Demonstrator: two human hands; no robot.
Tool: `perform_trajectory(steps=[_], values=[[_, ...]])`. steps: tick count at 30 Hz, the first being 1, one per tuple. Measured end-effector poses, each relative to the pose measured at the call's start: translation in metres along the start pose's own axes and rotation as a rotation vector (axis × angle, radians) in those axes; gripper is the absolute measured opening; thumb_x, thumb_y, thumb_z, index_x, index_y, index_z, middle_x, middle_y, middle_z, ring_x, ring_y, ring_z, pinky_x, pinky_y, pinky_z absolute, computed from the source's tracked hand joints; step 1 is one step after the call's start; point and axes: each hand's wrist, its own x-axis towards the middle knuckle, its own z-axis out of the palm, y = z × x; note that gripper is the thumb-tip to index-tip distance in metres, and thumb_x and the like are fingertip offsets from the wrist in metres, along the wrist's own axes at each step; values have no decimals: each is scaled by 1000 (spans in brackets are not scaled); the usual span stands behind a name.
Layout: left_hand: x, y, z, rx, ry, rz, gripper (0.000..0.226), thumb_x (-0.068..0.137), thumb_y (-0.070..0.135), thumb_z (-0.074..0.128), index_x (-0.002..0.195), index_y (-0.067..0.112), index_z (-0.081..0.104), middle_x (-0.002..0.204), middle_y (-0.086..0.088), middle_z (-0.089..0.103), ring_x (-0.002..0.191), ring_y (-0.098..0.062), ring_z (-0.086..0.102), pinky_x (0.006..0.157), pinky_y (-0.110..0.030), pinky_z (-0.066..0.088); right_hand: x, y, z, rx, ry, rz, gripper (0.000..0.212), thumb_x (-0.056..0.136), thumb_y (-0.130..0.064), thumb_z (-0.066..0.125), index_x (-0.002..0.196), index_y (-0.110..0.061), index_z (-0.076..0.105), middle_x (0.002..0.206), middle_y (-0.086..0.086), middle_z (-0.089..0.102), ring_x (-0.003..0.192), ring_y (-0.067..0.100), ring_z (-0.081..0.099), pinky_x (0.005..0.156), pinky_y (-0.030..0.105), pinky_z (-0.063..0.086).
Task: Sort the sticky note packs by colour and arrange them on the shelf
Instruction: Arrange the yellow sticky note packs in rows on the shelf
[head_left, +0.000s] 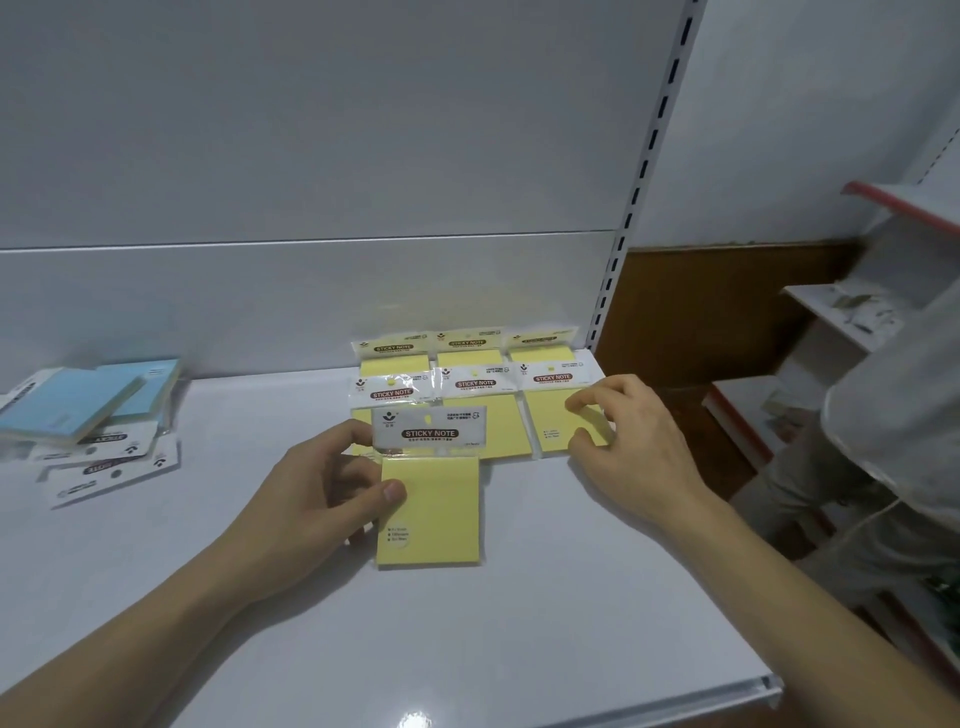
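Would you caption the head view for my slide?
Left hand holds a yellow pack near yellow rows on the shelf.
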Motion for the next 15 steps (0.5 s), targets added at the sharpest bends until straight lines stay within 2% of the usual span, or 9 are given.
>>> perform_trajectory(steps=[4, 7, 9, 10, 12, 14, 15], values=[[0, -1, -1, -14, -8, -11, 15, 85, 28, 69, 98, 34, 64, 73, -15, 70, 64, -29, 63, 56, -37, 55, 1, 3, 1, -1, 1, -4, 27, 89, -31, 62, 116, -32, 65, 125, -14, 48, 124, 11, 45, 88, 37, 58], [0, -1, -3, -31, -21, -30, 16, 84, 34, 70, 100, 34, 64, 81, -16, 74, 71, -39, 66, 59, -40, 57, -2, -3, -2, -31, 104, -73, 27, 90, -32, 62, 118, -30, 64, 123, -14, 50, 118, 9, 45, 87, 31, 54], [1, 0, -5, -38, -26, -38, 15, 85, 34, 69, 98, 34, 63, 83, -15, 76, 70, -35, 66, 60, -40, 56, -5, -17, -9, -10, 171, -175, 27, 91, -34, 61, 117, -30, 63, 119, -16, 54, 110, 6, 47, 85, 27, 49], [0, 0, -6, -38, -30, -38, 14, 86, 31, 69, 98, 33, 63, 82, -14, 76, 68, -30, 66, 61, -40, 56, -7, -26, -11, 29, 150, -228, 26, 91, -34, 61, 117, -29, 64, 117, -16, 57, 105, 5, 51, 83, 26, 48], [0, 2, -6, -47, -41, -42, 15, 87, 25, 68, 99, 30, 62, 78, -14, 74, 67, -25, 63, 62, -38, 55, -13, -49, -14, 205, -65, -245, 27, 92, -38, 66, 118, -30, 62, 110, -16, 66, 94, 7, 61, 76, 22, 47], [-1, 2, -8, -63, -46, -47, 17, 88, 21, 69, 102, 25, 60, 73, -17, 69, 65, -25, 60, 62, -36, 54, -20, -73, -10, 428, -358, -136, 33, 89, -37, 73, 119, -34, 60, 101, -10, 72, 87, 10, 67, 70, 20, 48], [-1, 1, -10, -62, -42, -48, 19, 88, 21, 69, 104, 23, 60, 70, -14, 67, 64, -24, 59, 62, -35, 53, -23, -81, -5, 493, -428, -109, 35, 87, -32, 76, 118, -33, 60, 95, -7, 73, 83, 12, 69, 67, 20, 50]])
